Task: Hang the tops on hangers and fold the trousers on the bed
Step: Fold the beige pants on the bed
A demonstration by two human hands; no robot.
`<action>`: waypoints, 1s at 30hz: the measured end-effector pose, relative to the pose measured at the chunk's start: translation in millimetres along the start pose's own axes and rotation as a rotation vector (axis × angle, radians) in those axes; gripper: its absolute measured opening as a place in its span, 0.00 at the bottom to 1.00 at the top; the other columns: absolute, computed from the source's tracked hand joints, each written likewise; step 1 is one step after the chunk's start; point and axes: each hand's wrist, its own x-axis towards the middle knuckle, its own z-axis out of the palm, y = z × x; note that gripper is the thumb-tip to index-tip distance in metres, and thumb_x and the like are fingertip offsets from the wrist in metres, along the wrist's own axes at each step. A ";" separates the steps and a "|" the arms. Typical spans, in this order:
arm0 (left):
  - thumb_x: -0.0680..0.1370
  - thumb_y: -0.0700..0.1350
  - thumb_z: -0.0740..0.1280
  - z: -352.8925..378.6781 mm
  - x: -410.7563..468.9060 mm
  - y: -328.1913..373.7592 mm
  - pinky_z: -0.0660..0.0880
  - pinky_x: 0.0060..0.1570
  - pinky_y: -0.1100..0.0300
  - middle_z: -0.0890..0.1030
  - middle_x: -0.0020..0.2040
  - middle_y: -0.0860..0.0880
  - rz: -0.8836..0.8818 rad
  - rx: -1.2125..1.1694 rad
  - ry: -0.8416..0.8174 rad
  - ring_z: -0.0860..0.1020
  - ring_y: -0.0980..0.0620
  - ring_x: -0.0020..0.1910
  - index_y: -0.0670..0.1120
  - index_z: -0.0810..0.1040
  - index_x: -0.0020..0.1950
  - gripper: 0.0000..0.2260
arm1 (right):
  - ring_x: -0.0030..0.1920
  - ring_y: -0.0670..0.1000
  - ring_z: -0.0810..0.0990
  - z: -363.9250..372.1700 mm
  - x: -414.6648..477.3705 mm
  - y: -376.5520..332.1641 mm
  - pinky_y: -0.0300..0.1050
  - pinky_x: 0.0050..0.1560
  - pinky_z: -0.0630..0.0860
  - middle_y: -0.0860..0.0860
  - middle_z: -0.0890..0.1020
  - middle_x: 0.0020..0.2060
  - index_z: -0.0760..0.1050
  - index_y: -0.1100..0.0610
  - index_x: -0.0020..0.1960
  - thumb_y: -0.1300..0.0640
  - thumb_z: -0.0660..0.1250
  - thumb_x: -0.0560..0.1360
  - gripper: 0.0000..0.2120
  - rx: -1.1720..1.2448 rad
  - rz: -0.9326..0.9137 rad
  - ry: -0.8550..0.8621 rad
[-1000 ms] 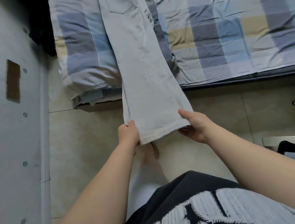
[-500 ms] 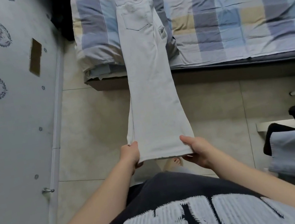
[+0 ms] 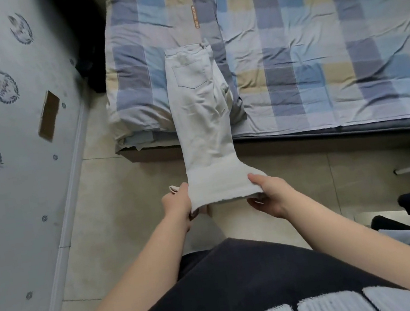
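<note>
**Hem end lifted toward the bed: the fold is begun**

The pale trousers (image 3: 200,118) are laid with waistband and back pocket on the checked bed (image 3: 317,55), near its left corner. The legs are hung over the edge above the tiled floor. Compared with the view half a second ago, where the legs are drawn flat and taut, the hem end is now raised and carried forward, and slack is seen by the mattress edge. The hem corners are pinched by the left hand (image 3: 177,204) and the right hand (image 3: 270,194), thumbs on top, fingers beneath. The fold is judged to be only starting: the hem is not yet laid on the waist.
</note>
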 end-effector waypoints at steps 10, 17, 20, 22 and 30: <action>0.76 0.39 0.69 89.8 114.3 215.2 0.78 0.29 0.59 0.82 0.42 0.43 -0.085 -0.133 -0.138 0.81 0.48 0.33 0.40 0.79 0.54 0.08 | 0.47 0.55 0.75 112.2 98.9 -201.8 0.48 0.41 0.77 0.58 0.78 0.46 0.77 0.58 0.49 0.57 0.69 0.79 0.04 0.073 0.004 0.065; 0.78 0.42 0.70 137.8 191.2 351.1 0.77 0.25 0.61 0.79 0.49 0.41 -0.175 -0.099 -0.162 0.78 0.47 0.40 0.41 0.77 0.59 0.11 | 0.40 0.53 0.78 192.7 163.8 -328.9 0.47 0.38 0.79 0.58 0.80 0.45 0.78 0.58 0.54 0.57 0.69 0.78 0.07 0.107 0.039 0.100; 0.77 0.42 0.69 164.7 224.8 396.4 0.76 0.26 0.62 0.77 0.47 0.43 -0.184 -0.089 -0.173 0.76 0.49 0.39 0.44 0.76 0.59 0.11 | 0.41 0.54 0.83 218.3 199.3 -378.5 0.50 0.41 0.80 0.58 0.82 0.44 0.78 0.57 0.53 0.55 0.68 0.80 0.06 0.110 0.036 0.093; 0.77 0.42 0.69 183.9 250.4 423.8 0.76 0.27 0.63 0.76 0.43 0.46 -0.167 -0.081 -0.176 0.74 0.52 0.34 0.46 0.75 0.57 0.09 | 0.41 0.54 0.83 234.4 225.7 -409.5 0.51 0.41 0.79 0.56 0.82 0.43 0.77 0.55 0.51 0.54 0.66 0.81 0.05 0.097 0.023 0.087; 0.78 0.43 0.67 262.9 365.2 492.6 0.74 0.27 0.66 0.79 0.28 0.56 -0.181 -0.083 -0.178 0.73 0.61 0.23 0.50 0.76 0.42 0.06 | 0.41 0.52 0.81 286.0 361.0 -496.1 0.47 0.39 0.76 0.54 0.81 0.55 0.76 0.52 0.65 0.52 0.64 0.81 0.14 -0.013 0.007 0.109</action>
